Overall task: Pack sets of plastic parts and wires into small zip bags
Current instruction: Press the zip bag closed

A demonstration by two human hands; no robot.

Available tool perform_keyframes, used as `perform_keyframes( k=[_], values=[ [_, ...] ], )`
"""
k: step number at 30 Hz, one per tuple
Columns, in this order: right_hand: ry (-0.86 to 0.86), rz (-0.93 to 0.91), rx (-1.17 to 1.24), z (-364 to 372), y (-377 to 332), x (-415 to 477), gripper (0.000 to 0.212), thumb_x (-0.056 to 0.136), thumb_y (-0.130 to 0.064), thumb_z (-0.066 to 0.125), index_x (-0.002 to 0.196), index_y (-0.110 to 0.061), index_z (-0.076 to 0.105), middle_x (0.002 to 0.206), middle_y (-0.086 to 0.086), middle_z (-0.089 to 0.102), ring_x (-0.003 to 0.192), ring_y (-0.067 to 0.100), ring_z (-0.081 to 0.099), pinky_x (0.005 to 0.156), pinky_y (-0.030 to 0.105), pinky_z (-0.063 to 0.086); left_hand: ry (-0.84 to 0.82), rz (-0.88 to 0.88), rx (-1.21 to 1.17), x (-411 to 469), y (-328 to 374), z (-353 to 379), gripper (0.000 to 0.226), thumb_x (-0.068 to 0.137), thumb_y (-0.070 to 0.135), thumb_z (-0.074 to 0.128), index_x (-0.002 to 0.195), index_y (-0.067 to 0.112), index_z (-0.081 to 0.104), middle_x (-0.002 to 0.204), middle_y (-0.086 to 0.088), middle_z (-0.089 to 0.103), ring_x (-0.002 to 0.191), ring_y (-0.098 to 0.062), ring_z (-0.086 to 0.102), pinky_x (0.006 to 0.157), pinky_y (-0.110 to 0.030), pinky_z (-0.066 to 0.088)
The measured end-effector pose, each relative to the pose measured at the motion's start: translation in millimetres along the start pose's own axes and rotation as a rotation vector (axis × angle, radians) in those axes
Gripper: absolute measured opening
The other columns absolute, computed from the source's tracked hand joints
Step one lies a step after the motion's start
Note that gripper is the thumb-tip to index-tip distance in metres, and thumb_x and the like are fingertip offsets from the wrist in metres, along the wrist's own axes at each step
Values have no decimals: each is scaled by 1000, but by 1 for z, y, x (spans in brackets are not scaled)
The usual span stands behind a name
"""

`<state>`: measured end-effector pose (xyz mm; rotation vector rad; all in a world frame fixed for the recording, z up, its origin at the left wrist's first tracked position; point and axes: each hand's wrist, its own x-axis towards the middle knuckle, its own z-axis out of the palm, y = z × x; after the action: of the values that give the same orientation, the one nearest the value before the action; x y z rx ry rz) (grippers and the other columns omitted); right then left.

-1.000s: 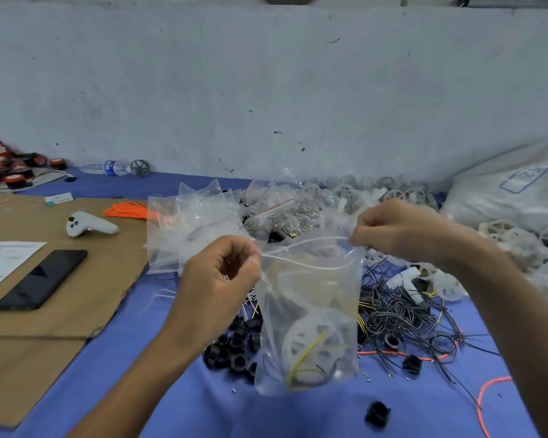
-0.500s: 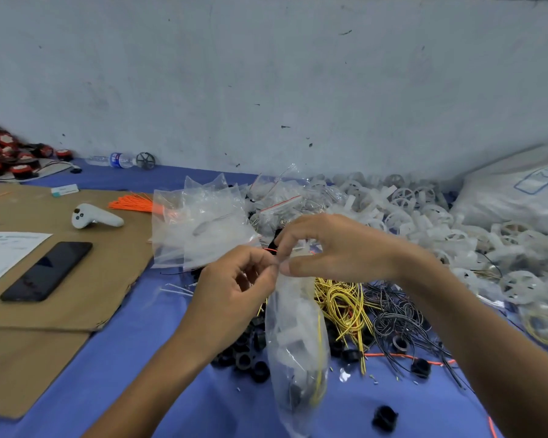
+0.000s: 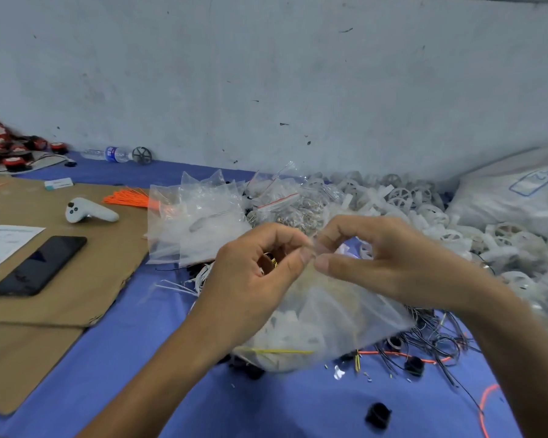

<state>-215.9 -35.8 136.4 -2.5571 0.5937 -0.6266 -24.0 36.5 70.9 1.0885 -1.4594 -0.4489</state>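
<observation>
Both hands pinched the top of a filled zip bag

In the frame centre, the left hand [image 3: 257, 273] and right hand [image 3: 377, 263] grasped the bag [image 3: 329, 324], white parts and yellow wire inside

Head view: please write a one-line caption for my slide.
Left hand and right hand pinch the top of a filled zip bag over a blue table.

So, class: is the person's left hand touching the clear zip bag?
Touching. The head view shows the left hand pinching the top edge of the zip bag between thumb and forefinger, with the bag hanging below.
</observation>
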Motion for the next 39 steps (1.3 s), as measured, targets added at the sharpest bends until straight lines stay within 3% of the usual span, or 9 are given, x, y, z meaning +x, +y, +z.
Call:
perform_keyframes(
  k=[6,10,14,16,19,27,30,34,39],
  values=[
    [75,17,1,31,9,-2,10,92,-23,67,85,-16,64,78,-8,66,78,13,63,73,34,50,13,-78,11,-10,-6,-2,6,86,36,67,92,36,69,83,7,70,73,-28,61,64,-42,49],
    [126,-25,-2,36,6,3,10,91,-25,68,84,-17,65,76,-8,65,75,13,61,71,36,49,-35,-61,102,-5,-10,-13,14,84,50,64,93,40,68,84,12,69,63,-5,56,57,-20,44],
    [74,62,-49,35,15,-9,25,88,-46,67,84,-22,60,72,-3,60,68,14,55,68,38,48,-4,-42,89,-1,-14,-16,4,88,38,67,90,34,67,78,16,65,56,2,48,54,-11,38],
    [51,143,-17,33,26,-25,28,87,-49,67,83,-23,60,72,-1,59,65,13,52,63,35,46,33,-57,48,-1,-17,-21,4,90,38,68,88,34,67,76,16,63,58,2,48,55,-12,39],
    [116,244,156,30,40,-46,11,88,-36,70,83,-27,66,75,-2,65,67,17,57,65,41,51,105,-100,29,1,-20,-30,4,85,39,65,85,37,68,77,15,65,63,0,51,56,-17,42],
    [130,286,273,29,55,-51,8,88,-33,71,88,-25,69,81,4,70,76,28,64,72,51,53,141,-132,33,1,-20,-39,10,84,35,65,86,25,69,76,12,65,61,-1,51,58,-17,46],
    [100,283,308,27,57,-49,9,87,-33,71,86,-25,68,82,3,70,75,26,64,70,44,52,157,-146,32,0,-19,-42,13,84,35,65,88,23,68,76,12,65,62,-2,52,62,-17,46],
    [81,271,428,28,59,-49,11,88,-24,71,86,-15,67,73,-3,64,63,7,52,58,20,42,161,-157,25,-2,-19,-44,16,83,35,65,89,20,69,75,11,64,65,-5,54,64,-19,48],
    [137,247,366,28,58,-49,13,88,-27,71,83,-15,66,68,-3,58,60,6,48,56,21,40,164,-161,11,-3,-20,-47,16,83,35,66,88,21,69,73,11,63,62,-6,53,62,-18,48]
  ],
)
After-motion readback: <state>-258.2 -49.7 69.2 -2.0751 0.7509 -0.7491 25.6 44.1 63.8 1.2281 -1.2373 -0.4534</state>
